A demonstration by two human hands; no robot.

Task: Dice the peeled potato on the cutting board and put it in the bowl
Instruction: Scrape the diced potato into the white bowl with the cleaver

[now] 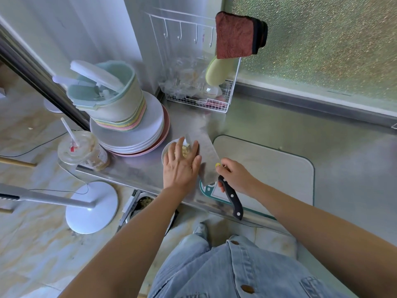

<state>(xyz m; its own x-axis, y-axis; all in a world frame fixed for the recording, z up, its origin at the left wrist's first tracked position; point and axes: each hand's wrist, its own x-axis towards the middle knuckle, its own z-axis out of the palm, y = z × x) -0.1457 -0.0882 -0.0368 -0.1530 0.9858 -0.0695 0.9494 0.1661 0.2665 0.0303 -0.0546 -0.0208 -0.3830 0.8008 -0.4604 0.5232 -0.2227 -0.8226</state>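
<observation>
**Sweeping diced potato off a knife blade into a bowl**

Seen from above, a person stands at a steel surface (322,136). The right hand (234,177) grips the black handle of a broad knife (207,160), its fingers wrapped tightly round the handle. The flat of the blade is tilted over a small white bowl (165,151). The left hand (181,166) lies flat over the bowl, its fingers (171,152) straight and slightly spread, with the edge of the hand against the blade. Pale yellow potato pieces (185,150) show between those fingers, inside the bowl or just dropping in. I cannot tell which.

The cutting board (268,168) lies just to the right of the knife, and no potato is visible on it, so this looks like the last or nearly the last transfer.

To do this step well, keep the blade's tip low over the middle of the bowl. Push the pieces along the flat of the blade, away from the sharp edge, with the palm side of straight fingers. The bowl sits near the front edge of the surface, just beside a stack of plates (133,134), so a gentle push is safer than a hard sweep that might shift the bowl or scatter the pieces.
</observation>
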